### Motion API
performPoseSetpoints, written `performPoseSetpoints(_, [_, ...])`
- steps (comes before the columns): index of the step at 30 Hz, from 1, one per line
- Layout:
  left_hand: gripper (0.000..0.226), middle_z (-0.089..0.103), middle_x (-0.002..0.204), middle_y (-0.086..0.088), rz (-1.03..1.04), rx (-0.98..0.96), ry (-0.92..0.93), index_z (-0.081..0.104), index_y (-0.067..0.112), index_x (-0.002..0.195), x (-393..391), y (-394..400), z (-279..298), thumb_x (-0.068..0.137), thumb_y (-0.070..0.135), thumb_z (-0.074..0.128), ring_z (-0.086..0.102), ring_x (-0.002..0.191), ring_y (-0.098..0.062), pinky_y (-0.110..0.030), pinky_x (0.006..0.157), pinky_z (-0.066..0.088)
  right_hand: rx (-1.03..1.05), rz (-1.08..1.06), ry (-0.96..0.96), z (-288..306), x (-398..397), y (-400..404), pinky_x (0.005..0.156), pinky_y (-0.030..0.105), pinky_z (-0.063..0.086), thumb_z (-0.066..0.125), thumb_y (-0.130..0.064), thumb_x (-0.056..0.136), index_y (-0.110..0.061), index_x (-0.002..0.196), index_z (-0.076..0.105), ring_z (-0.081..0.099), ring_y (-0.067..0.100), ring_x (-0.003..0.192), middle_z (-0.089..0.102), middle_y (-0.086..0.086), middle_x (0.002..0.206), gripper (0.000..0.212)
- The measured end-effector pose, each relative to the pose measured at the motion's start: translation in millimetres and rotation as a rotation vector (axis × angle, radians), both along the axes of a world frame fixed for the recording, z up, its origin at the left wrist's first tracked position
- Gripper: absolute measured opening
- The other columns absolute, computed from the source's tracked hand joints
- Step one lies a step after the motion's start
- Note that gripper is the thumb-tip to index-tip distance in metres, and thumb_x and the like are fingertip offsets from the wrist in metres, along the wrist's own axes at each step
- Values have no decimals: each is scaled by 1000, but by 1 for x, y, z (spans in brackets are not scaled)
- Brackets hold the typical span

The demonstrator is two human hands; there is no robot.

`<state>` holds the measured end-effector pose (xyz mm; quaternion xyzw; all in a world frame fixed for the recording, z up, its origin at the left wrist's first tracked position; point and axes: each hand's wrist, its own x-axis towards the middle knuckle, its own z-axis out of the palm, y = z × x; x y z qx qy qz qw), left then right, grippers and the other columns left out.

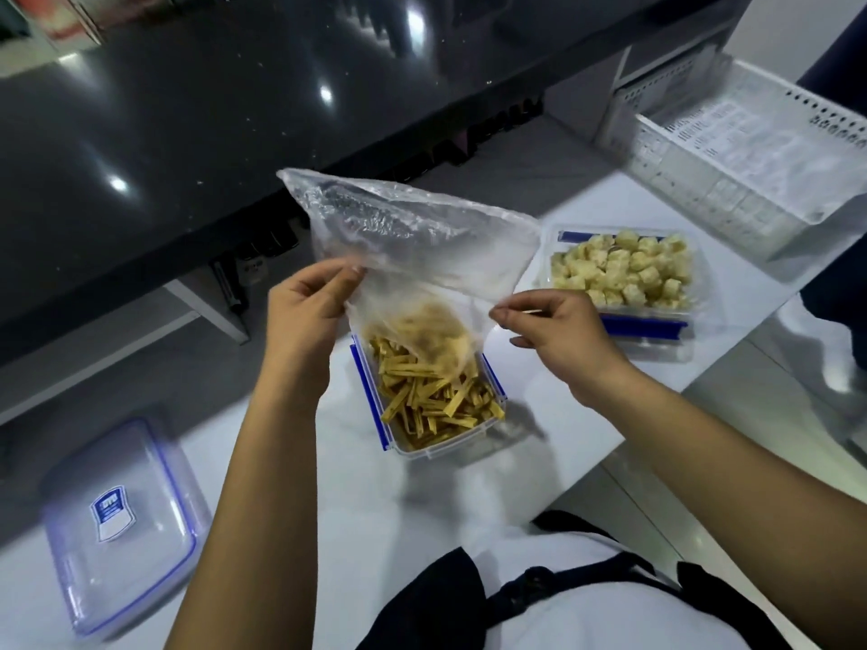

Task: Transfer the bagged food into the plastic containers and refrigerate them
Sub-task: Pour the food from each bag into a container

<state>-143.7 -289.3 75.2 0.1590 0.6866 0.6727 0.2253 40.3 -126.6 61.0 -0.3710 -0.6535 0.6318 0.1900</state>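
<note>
1. Bag [413, 246]: one, upended, mouth down over the near box [436, 405]; left hand [305, 302] and right hand [558, 330] each pinch an edge.
2. Strips [431, 396]: directly below the bag, long axis running away from the person.
3. Boxes: two; far box [624, 274], right of the near one, holds cubes.
4. Lid [122, 523]: one, left of the near box.

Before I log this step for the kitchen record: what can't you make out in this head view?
- Far end of the strip container: hidden by the plastic bag held in the left hand and right hand.
- How much food remains in the bag: its film is cloudy.
- Lid label text: blurred.
- Print in the white basket: too small.
- Fridge: outside the frame.
</note>
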Motion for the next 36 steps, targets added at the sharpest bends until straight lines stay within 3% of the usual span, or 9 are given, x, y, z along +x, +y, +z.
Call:
performPoseSetpoints(2, [10,75,81,5,-24,38,46,77,18,89,-2,0,13,90,12,69,66,80,-12,-27,76,54,33,-58,92,10,-5,5,86,45,57,74,-7,86,-21,82,75,67,17,86,74,0,84,14])
performPoseSetpoints(5, [14,74,90,-3,-59,127,87,76,13,94,-3,2,32,86,22,71,67,88,-19,-30,83,57,89,-98,216,26,-10,18,82,36,57,75,-7,86,-22,82,75,66,13,83,73,-3,81,15])
performPoseSetpoints(9, [12,74,85,1,-26,58,103,77,15,94,-1,9,29,93,11,66,65,85,-18,-33,82,53,73,20,105,16,-7,17,80,37,55,76,-11,86,-25,78,75,65,10,80,73,-7,78,16])
performPoseSetpoints(21, [11,73,92,-8,15,78,142,80,21,93,14,-9,30,91,21,70,62,89,-29,-42,84,52,-5,31,80,-5,30,13,76,27,57,72,-14,89,-19,99,74,68,16,95,73,-4,95,11])
performPoseSetpoints(27, [12,71,85,-3,35,93,135,80,22,88,24,-18,32,91,20,69,60,87,-27,-46,87,52,-54,47,29,-22,67,11,86,39,57,73,-13,87,-22,106,72,69,15,97,73,2,106,21])
performPoseSetpoints(32, [10,74,88,-1,-11,86,191,77,17,94,31,-10,53,94,17,67,66,89,-25,-41,86,56,12,131,76,1,50,8,82,24,56,78,-18,83,-24,124,65,68,9,102,68,-1,117,43])
performPoseSetpoints(36, [9,75,98,-12,-50,112,233,80,18,94,30,-4,69,89,22,73,67,100,-35,-56,97,53,41,131,120,19,26,5,77,21,52,79,-21,83,-22,127,64,68,6,96,65,-3,115,46])
